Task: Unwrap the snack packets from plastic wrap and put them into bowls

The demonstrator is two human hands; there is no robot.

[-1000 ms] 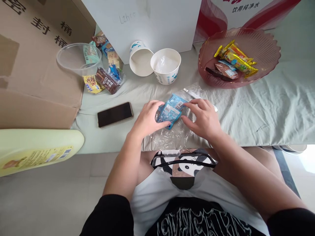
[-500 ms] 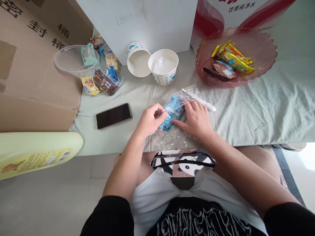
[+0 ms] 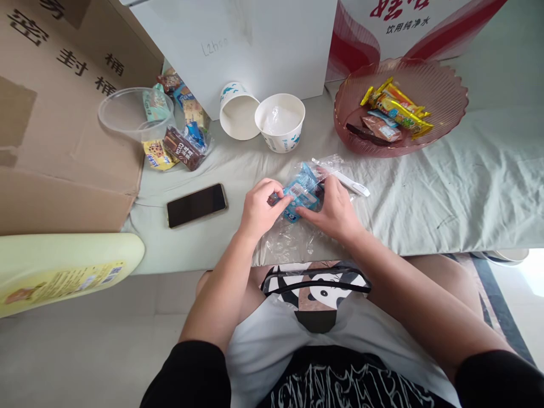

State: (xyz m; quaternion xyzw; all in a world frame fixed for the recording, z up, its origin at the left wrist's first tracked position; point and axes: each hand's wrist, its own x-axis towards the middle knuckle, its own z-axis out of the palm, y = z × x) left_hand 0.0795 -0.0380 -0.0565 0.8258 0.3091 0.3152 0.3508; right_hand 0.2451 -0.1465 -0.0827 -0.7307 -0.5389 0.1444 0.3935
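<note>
A blue snack packet (image 3: 302, 191) with a white label and barcode lies on a crinkled clear plastic bag (image 3: 289, 241) near the table's front edge. My left hand (image 3: 262, 208) is closed, thumb and forefinger pinching the packet's left side. At the packet's right side, my right hand (image 3: 335, 209) curls its fingers, the thumb pressed on the lower part; its fingertips are partly hidden. Just beyond the right hand lies a white, slim-handled utensil (image 3: 351, 182), partly under clear film.
Two paper cups (image 3: 280, 122) stand behind, one on its side. A pink glass bowl (image 3: 446, 107) holds several wrapped snacks. Left are a phone (image 3: 198, 205), snack packets (image 3: 187, 148), a clear plastic tub (image 3: 121, 122), a cardboard box (image 3: 63, 164) and a pale yellow bottle (image 3: 72, 249).
The packet has turned and crumpled slightly between my hands. My right hand's fingers have curled in from lying flatter. The whole view has shifted a little.
</note>
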